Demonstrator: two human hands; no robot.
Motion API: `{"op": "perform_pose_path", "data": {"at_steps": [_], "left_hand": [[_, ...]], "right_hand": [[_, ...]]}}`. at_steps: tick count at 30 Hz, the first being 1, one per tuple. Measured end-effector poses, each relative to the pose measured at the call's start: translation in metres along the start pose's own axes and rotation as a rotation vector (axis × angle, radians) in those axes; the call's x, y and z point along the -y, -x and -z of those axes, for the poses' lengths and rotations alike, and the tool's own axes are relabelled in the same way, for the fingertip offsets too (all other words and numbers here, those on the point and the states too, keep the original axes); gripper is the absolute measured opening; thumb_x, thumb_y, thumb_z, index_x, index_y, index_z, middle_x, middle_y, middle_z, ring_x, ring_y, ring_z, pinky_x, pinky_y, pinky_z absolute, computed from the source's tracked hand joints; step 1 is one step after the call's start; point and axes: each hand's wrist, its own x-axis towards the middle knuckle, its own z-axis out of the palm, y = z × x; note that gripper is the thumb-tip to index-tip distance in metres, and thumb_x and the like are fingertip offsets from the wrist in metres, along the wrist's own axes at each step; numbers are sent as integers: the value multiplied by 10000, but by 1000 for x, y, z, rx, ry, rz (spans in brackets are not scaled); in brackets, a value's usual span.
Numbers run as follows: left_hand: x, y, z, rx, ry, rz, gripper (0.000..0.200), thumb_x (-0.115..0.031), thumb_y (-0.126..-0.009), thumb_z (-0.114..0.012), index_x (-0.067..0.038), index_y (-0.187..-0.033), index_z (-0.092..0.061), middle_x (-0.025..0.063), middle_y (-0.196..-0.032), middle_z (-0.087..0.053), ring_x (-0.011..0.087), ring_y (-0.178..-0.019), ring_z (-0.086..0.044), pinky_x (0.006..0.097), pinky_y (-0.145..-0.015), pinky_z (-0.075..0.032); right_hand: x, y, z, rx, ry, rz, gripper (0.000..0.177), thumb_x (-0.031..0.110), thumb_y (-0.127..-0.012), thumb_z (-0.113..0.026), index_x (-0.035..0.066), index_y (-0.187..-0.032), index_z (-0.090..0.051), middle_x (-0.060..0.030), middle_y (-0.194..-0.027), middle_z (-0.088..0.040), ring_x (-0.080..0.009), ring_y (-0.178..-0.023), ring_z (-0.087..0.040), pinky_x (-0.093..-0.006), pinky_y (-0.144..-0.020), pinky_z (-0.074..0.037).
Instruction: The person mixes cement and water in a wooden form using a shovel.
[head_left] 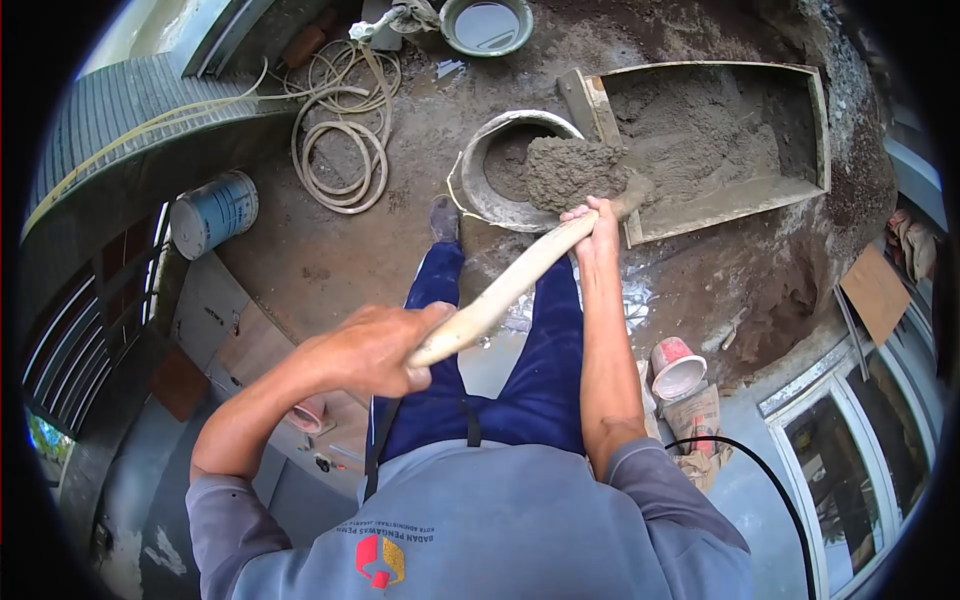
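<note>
Fingers (pixel 418 376) of the left hand (pixel 370 350) curl tight round the butt of the shovel handle (pixel 500 290), low and left of centre. The right hand (pixel 592 228) is clamped shut on the same pale wooden shaft up by the blade, just above centre. That's 2 closed fists, both gripping.

Now the danger, as I read it, is tilt. The load hangs far out on the shaft, so the handle could roll in the right hand's grip. If the blade dips unevenly, the clump could slide off the near edge and miss the bucket (pixel 475 190). It would then land on the ground or on the foot (pixel 444 218) planted just beside it.

And what a load: 1 fat heap of mortar (pixel 572 170), grey, damp and grainy, holding its shape on the blade. It sits right over the bucket's rim, upper centre, with the trough (pixel 820 130) of the same mix to its right.
</note>
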Motion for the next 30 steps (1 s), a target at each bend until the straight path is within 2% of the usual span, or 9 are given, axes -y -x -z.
{"op": "perform_pose_path", "data": {"at_steps": [2, 5, 7, 11, 14, 16, 18, 23, 30], "left_hand": [[83, 6, -18, -71, -18, 71, 534, -139, -728, -700, -72, -1226, -519, 226, -833, -663, 452, -824, -654, 539, -777, -492], [218, -6, -61, -245, -152, 83, 401, -122, -756, -689, -72, -1126, -542, 194, -949, -651, 396, -991, -628, 527, -843, -465], [280, -11, -82, -316, -154, 154, 299, -110, -790, -659, -75, -1073, -567, 161, -1026, -659, 363, -1085, -609, 536, -883, -444], [365, -29, -130, -495, -163, 441, 313, -102, -809, -642, -98, -1122, -632, 147, -1132, -648, 360, -1135, -583, 534, -940, -425], [384, -39, -149, -545, -128, 520, 368, -99, -818, -634, -108, -1186, -651, 157, -1156, -639, 373, -1120, -587, 527, -956, -428], [372, -26, -157, -513, -134, 495, 394, -96, -823, -630, -101, -1216, -653, 163, -1166, -636, 373, -1124, -584, 521, -967, -429], [346, -7, -162, -598, -194, 328, 363, -66, -774, -652, -51, -1136, -640, 174, -1103, -625, 379, -1103, -575, 518, -960, -428], [213, 11, -148, -546, -245, 32, 350, -42, -673, -701, -23, -1005, -589, 181, -967, -574, 392, -1036, -552, 519, -1043, -390], [32, -112, -135, -356, -61, -185, 305, -99, -705, -716, -31, -973, -586, 187, -933, -597, 396, -959, -585, 474, -910, -449]], "right_hand": [[-48, -19, -3, 6, 12, -8, 125, 99, -840, -630, 72, -866, -511, -57, -703, -501, -229, -632, -523, -441, -664, -532], [-107, -21, -26, -33, 70, -13, 118, 76, -844, -611, 47, -862, -498, -86, -745, -515, -256, -704, -541, -489, -834, -540], [-147, -33, -20, 21, 76, -12, 121, 77, -849, -611, 37, -870, -499, -95, -754, -519, -264, -713, -550, -497, -836, -543], [-194, -16, -37, 16, 84, 39, 97, 51, -869, -596, -2, -902, -522, -125, -785, -538, -289, -739, -576, -492, -815, -558], [-201, -15, -28, 14, 103, 45, 85, 38, -889, -591, -29, -907, -540, -141, -802, -553, -291, -740, -598, -478, -791, -573], [-194, 12, -32, 10, 120, 68, 101, 47, -890, -609, -36, -904, -552, -138, -807, -567, -284, -710, -615, -458, -768, -582], [-172, 36, -31, 34, 140, 80, 102, 53, -891, -614, -41, -881, -573, -141, -801, -585, -290, -714, -633, -474, -781, -588], [-84, 76, -16, 86, 146, 127, 134, 87, -888, -611, -39, -843, -598, -133, -765, -599, -294, -691, -659, -475, -744, -600], [122, 87, 17, -38, 43, 290, 107, 81, -867, -630, 6, -835, -561, -93, -708, -550, -237, -580, -586, -430, -597, -563]]}}
